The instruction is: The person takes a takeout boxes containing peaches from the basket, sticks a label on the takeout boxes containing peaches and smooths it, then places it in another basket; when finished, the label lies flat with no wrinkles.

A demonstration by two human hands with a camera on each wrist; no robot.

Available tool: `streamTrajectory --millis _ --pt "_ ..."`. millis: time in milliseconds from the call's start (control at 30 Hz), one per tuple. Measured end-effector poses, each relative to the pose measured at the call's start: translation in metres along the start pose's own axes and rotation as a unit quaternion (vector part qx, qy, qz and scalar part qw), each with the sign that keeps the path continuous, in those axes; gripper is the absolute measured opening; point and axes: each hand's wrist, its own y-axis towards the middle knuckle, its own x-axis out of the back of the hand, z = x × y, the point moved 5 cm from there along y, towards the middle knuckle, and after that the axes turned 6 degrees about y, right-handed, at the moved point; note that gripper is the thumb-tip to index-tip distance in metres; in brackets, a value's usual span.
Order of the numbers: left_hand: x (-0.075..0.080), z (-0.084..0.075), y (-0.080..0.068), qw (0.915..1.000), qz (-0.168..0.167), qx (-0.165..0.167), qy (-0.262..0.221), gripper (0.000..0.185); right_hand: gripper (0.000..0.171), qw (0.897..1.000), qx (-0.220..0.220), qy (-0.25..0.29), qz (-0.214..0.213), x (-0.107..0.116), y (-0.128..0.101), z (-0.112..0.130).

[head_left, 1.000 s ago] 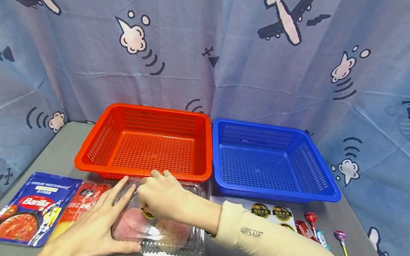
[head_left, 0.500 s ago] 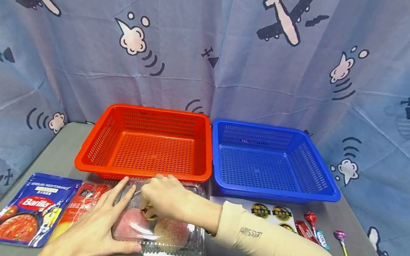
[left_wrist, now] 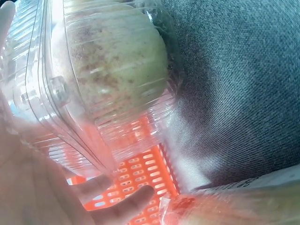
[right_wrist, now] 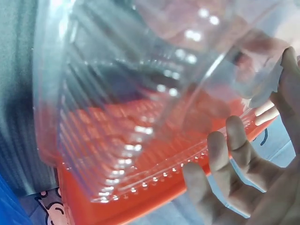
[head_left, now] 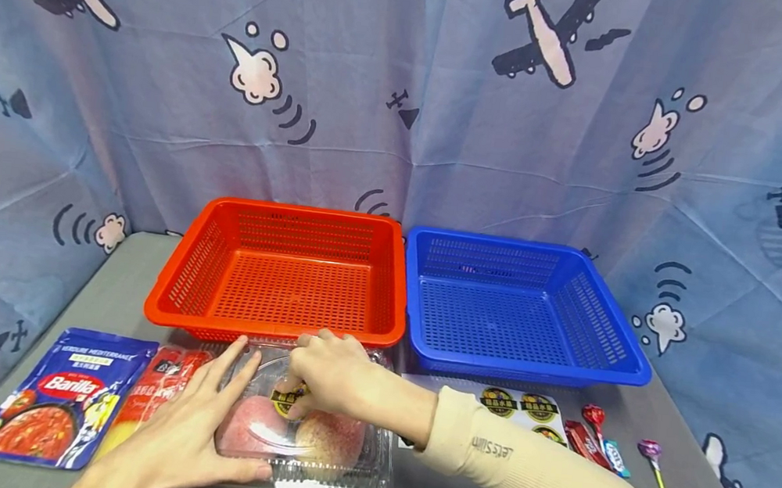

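Observation:
A clear plastic clamshell box [head_left: 334,470] with two pinkish fruits inside lies on the grey table in front of the red basket. My left hand [head_left: 204,422] rests flat on its left side, fingers straight, thumb along the front edge. My right hand [head_left: 329,372] sits curled on the lid and pinches a round black-and-yellow sticker [head_left: 287,401] against it. The left wrist view shows a fruit through the box [left_wrist: 112,65] with my left hand's fingers [left_wrist: 117,206] beneath. In the right wrist view my right hand's fingers [right_wrist: 229,164] show behind the clear lid [right_wrist: 140,93].
A red basket [head_left: 273,327] and a blue basket [head_left: 528,365] stand side by side behind the box. A blue Barilla pouch [head_left: 61,397] and a red packet [head_left: 161,387] lie at the left. At the right are a sticker sheet [head_left: 517,404], wrapped candies [head_left: 591,440] and a lollipop [head_left: 653,458].
My right hand has shifted slightly right and back on the lid, so the sticker shows more. The left hand and the box have stayed in place.

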Motion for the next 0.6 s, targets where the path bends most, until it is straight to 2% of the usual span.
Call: streamTrajectory --millis 267,600 --pt "-0.001 0.0 0.0 1.0 0.003 0.002 0.0 0.124 0.045 1.0 -0.023 0.011 0.013 -0.003 -0.003 -0.009" --pt "0.0 0.0 0.0 1.0 0.003 0.005 0.003 0.124 0.045 0.998 -0.016 0.054 0.002 -0.005 -0.009 -0.022"
